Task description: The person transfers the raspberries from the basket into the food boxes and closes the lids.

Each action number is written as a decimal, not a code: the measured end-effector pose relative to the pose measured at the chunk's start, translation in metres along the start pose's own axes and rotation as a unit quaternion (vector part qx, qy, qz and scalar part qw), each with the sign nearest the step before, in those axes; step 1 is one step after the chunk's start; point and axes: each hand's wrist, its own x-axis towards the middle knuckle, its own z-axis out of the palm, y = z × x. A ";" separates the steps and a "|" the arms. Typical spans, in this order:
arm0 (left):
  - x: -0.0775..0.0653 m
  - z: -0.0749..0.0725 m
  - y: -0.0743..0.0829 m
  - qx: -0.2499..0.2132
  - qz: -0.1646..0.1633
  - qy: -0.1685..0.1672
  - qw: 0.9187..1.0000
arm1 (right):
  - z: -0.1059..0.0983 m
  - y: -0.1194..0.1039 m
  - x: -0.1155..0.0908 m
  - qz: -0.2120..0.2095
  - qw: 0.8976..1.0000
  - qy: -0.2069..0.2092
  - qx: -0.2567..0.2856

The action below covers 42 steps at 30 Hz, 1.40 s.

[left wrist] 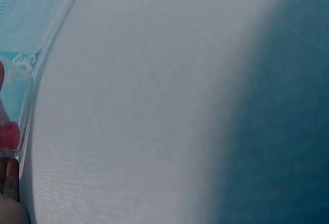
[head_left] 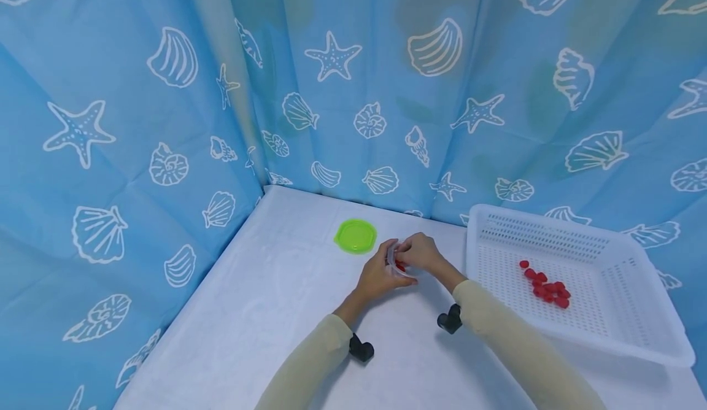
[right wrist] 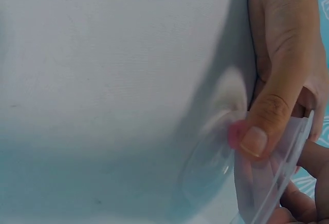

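Note:
A small clear plastic tub [head_left: 391, 255] is held tilted on its side by my left hand [head_left: 381, 273], its thumb on the outer wall in the right wrist view. Inside it lies a red raspberry [left wrist: 9, 135], which shows through the plastic at the left wrist view's edge. My right hand [head_left: 421, 251] reaches into the tub's mouth with bent fingers. Its fingertips are hidden, so whether they pinch a berry does not show. Beyond the hands, a bright green lid [head_left: 356, 236] lies flat on the table.
To the right stands a white perforated basket [head_left: 613, 342] with several raspberries [head_left: 547, 290] on its floor. A white cloth covers the table [head_left: 265, 287]. Blue shell-print curtains [head_left: 342, 127] hang behind it and on the left.

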 end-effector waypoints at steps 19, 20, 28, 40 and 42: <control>-0.004 0.005 -0.003 -0.001 -0.026 0.015 1.000 | -0.106 0.025 -0.019 0.011 0.999 0.012 0.049; -0.003 0.005 -0.004 0.001 -0.024 0.015 1.000 | -0.116 0.030 -0.022 0.015 0.999 0.017 0.048; -0.001 0.002 -0.007 0.011 -0.011 0.020 1.000 | -0.179 0.079 -0.043 0.010 0.998 0.041 -0.046; -0.001 -0.001 -0.007 0.008 -0.023 0.018 1.000 | -0.195 0.153 -0.054 0.036 0.992 -0.010 -0.118; -0.001 0.000 -0.006 0.006 -0.022 0.018 1.000 | -0.193 0.162 -0.056 0.054 0.992 -0.019 -0.115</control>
